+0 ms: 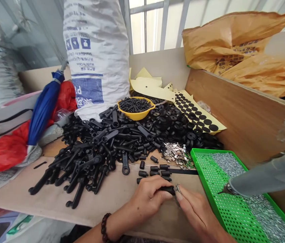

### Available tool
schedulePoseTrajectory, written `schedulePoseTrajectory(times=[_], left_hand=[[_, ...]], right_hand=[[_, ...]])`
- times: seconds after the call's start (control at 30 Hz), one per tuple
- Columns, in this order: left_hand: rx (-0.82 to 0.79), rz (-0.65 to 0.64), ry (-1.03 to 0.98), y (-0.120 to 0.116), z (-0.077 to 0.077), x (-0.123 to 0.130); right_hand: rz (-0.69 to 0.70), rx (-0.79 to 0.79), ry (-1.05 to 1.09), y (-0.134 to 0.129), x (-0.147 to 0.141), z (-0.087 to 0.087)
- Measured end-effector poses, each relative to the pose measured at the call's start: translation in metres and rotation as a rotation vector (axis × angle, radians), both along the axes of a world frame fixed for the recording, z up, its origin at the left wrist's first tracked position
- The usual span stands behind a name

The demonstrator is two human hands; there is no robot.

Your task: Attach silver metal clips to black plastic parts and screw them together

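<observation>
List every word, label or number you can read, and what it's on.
"Standard by": white sack; the rest of that line is blurred.
"Made In China": same sack, below that.
Sack's other print: too small or blurred.
Orange bag: dark characters, creased, unreadable.

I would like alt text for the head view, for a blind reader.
A person's left hand holds a small black plastic part; the right hand holds an apparently metal piece at its end. Behind lie heaped black plastic parts; at right, a green perforated tray.
</observation>
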State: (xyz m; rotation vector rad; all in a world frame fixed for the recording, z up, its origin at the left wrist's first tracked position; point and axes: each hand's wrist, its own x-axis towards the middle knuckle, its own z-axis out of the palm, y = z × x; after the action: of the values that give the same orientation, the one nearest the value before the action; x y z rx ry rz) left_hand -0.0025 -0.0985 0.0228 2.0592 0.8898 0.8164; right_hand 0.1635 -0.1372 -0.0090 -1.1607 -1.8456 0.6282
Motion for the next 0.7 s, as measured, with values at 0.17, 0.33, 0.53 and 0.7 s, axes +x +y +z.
schedulePoseTrajectory(times=[0.17,0.33,0.53,0.7], left_hand=[[-0.063,0.022,0.028,-0.001,-0.003,-0.001],[0.248,-0.034,0.05,-0.005,-0.011,-0.001],[0.342,-0.019,0.103,-0.005,-0.014,-0.004],[0.314,-0.041,0.103,-0.003,-0.013,-0.004]], right_hand=[[0.012,0.108,-0.082,0.002,0.002,0.005],[-0.072,-0.177,0.003,-0.004,0.001,-0.002],[-0.106,-0.216,0.046,-0.006,-0.002,-0.012],[-0.028,0.129,-0.121,0.002,0.0,-0.006]])
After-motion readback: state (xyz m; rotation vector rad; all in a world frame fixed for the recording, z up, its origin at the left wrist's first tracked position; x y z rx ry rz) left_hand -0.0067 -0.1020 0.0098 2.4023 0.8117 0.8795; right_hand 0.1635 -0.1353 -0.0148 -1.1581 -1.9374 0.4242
